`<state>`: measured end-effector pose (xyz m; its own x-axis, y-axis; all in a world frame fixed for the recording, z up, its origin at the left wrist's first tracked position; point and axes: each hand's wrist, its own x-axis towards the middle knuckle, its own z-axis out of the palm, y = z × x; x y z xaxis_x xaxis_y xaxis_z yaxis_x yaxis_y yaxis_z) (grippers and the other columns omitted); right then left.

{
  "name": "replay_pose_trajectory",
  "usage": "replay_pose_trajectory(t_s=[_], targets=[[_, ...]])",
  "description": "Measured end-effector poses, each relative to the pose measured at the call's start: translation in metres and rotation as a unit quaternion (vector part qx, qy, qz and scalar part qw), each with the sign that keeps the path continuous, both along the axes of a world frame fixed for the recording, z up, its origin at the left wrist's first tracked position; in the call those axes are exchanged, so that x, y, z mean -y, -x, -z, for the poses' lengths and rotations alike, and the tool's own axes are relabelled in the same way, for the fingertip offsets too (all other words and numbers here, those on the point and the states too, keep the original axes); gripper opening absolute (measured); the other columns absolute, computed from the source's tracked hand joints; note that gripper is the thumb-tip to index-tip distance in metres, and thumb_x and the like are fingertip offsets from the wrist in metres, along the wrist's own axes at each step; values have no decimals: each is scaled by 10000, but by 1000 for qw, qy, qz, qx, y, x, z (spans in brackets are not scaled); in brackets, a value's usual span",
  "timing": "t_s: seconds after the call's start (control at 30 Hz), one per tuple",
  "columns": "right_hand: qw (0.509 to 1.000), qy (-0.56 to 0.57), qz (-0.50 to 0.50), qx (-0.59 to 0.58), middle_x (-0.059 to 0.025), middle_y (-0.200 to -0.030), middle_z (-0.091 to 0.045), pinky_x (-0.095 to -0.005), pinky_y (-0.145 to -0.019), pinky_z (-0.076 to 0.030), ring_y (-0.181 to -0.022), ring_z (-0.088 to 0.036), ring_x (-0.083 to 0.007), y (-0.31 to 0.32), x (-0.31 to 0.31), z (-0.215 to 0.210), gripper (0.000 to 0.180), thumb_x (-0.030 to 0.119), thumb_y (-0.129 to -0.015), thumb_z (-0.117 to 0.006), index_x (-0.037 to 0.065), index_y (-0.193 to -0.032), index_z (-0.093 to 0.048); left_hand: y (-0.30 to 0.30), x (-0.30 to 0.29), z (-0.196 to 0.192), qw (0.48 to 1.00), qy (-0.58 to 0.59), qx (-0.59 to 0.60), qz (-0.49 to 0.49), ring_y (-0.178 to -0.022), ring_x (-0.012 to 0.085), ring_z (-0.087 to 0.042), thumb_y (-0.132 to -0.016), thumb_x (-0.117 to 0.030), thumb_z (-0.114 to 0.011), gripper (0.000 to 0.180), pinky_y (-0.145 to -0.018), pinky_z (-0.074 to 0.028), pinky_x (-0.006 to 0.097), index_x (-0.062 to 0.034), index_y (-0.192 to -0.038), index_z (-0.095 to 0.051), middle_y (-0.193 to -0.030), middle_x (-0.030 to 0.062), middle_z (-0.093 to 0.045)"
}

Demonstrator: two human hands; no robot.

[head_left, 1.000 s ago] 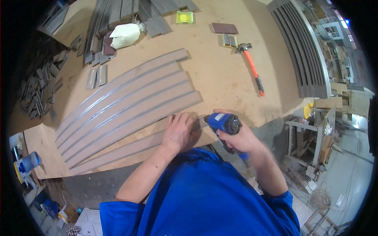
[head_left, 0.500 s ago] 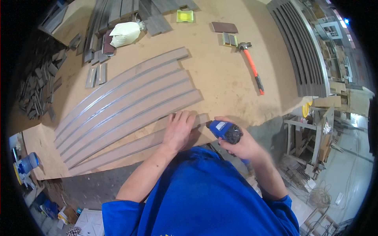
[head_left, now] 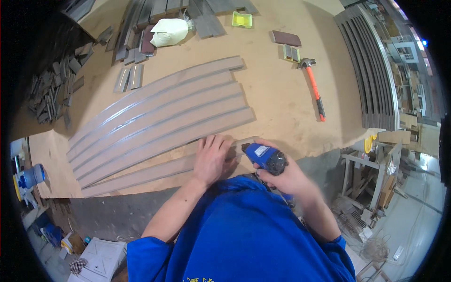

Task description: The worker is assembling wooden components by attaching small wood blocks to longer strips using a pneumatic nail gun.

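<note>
My left hand (head_left: pixel 213 157) bears down on a long grey-brown strip (head_left: pixel 150 174), its fingers bent over the far edge and the thumb toward the near side. In my right hand (head_left: pixel 289 174) is a blue power drill (head_left: pixel 263 154) with a dark rear end, held by its handle. The drill's dark nose meets the strip near its right end, just right of my left hand. Whether a bit enters the strip cannot be seen. Beyond this strip, several similar strips (head_left: pixel 169 113) with grey edges lie side by side in a fan.
A claw hammer (head_left: pixel 313 87) with an orange handle lies at right, below a small yellow-green tray (head_left: pixel 291 53) and a brown pad (head_left: pixel 286 38). Stacked dark slats (head_left: pixel 371 70) line the right edge. A white bag (head_left: pixel 170 33) and loose boards (head_left: pixel 204 21) occupy the back.
The view has shifted, so the table's things appear farther right. My drill and left hand sit slightly farther left along the strip. The drill's nose now overlaps the strip's end portion.
</note>
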<state>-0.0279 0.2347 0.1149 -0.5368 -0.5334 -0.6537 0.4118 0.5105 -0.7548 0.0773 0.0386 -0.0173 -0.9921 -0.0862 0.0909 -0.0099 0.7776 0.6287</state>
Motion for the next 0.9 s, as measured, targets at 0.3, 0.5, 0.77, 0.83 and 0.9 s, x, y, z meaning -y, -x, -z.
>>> replay_pose_trajectory(t_s=[0.3, 0.5, 0.77, 0.83, 0.9], targets=[[999, -22, -24, 11, -57, -1110, -698, -302, -930, -544, -1014, -655, -114, -2, 4, 14, 677, 92, -882, -757, 115, -1519, -528, -1, 3, 4, 999, -26, 29, 3, -1168, 316, -566, -787, -292, -852, 512, -1020, -450, 459, -67, -1206, -660, -1176, 104, -622], [999, -18, -28, -10, -90, -1227, -694, -323, -985, -534, -1098, -655, -147, -3, 9, 11, 653, 114, -878, -762, 128, -1497, -552, 2, 2, 1, 999, -27, 14, 9, -1153, 337, -561, -806, -258, -838, 488, -972, -459, 454, -61, -1214, -657, -1143, 117, -617], [998, -25, -49, 20, -53, -1125, -688, -273, -683, -563, -863, -647, -101, -6, -2, 7, 804, -39, -881, -710, 179, -1606, -440, 0, 4, 4, 1000, -19, 8, 17, -1146, 337, -564, -793, -242, -838, 530, -966, -456, 464, -58, -1252, -647, -1150, 116, -615], [999, -18, -48, 13, -52, -1124, -692, -270, -687, -564, -860, -650, -102, -11, -4, 7, 806, -45, -878, -711, 177, -1605, -442, 0, 4, 4, 1000, -26, -6, 16, -1143, 339, -565, -785, -232, -838, 542, -965, -456, 467, -57, -1260, -643, -1153, 116, -614], [999, -12, -45, 6, -51, -1123, -695, -267, -692, -565, -857, -653, -103, -13, -4, 8, 808, -51, -875, -712, 175, -1603, -444, 0, 5, 6, 999, -42, -17, 17, -1139, 342, -568, -772, -213, -834, 556, -966, -454, 467, -57, -1268, -638, -1159, 117, -614]])
